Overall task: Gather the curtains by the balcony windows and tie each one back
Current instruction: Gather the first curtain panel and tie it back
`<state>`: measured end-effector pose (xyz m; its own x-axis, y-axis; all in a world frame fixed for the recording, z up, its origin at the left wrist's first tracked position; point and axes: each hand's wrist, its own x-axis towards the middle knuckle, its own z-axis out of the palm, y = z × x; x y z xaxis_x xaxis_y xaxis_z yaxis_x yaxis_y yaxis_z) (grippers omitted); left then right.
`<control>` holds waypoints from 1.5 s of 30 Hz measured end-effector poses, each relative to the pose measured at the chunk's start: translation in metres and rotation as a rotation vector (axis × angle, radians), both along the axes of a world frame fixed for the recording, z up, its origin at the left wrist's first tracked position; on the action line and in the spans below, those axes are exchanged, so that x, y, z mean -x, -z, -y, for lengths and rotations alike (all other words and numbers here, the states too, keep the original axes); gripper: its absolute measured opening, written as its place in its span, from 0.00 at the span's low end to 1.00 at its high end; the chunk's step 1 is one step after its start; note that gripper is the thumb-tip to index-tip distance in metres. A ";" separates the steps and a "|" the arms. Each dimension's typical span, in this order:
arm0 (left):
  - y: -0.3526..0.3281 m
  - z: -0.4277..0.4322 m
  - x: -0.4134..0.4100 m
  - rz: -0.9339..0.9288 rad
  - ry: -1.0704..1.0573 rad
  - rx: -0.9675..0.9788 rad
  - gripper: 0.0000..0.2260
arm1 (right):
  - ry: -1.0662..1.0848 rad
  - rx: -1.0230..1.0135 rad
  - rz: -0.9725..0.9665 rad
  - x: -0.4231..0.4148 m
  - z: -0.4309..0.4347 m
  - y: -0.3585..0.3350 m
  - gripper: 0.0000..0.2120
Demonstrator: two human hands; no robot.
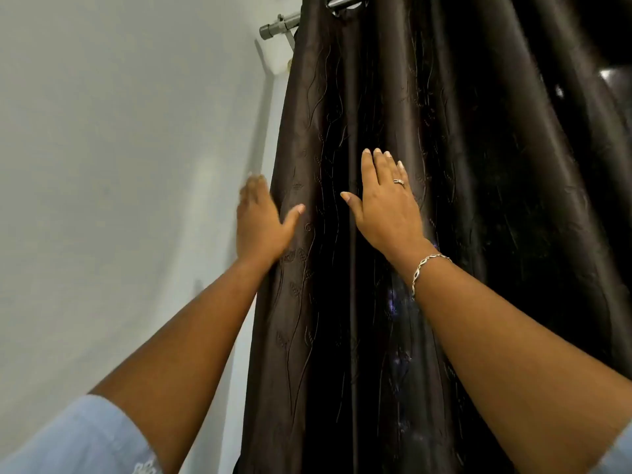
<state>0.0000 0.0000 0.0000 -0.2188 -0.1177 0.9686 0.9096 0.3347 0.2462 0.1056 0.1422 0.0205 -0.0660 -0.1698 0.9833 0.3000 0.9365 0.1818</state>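
Stretching out from a pale blue sleeve at the bottom left, the left forearm points up at the dark brown curtain, and the right forearm, wearing a bracelet, runs alongside it. The left hand is blurred at the curtain's outer edge next to the wall. Its fingers look straight and its thumb is spread over the front of the cloth, probably to catch that edge; no grip is closed yet. The right hand, with a ring, lies flat on the folds further in, fingers straight and thumb out, likely to sweep the pleats toward the other hand. The curtain hangs loose and untied from the metal rod high above, so gathering seems barely begun.
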 end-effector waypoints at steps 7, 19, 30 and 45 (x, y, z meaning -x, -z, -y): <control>-0.022 0.005 0.023 0.283 0.366 -0.120 0.31 | 0.036 0.011 -0.026 0.017 0.007 -0.010 0.30; -0.008 -0.038 -0.012 -0.010 0.415 0.004 0.13 | -0.410 0.516 0.145 0.029 0.051 -0.047 0.27; 0.001 -0.065 -0.030 -0.116 0.577 0.142 0.22 | -0.070 0.497 -0.033 -0.003 0.016 -0.063 0.12; 0.012 -0.087 -0.025 0.055 0.388 0.118 0.28 | 0.202 0.707 -0.245 -0.166 -0.143 -0.070 0.16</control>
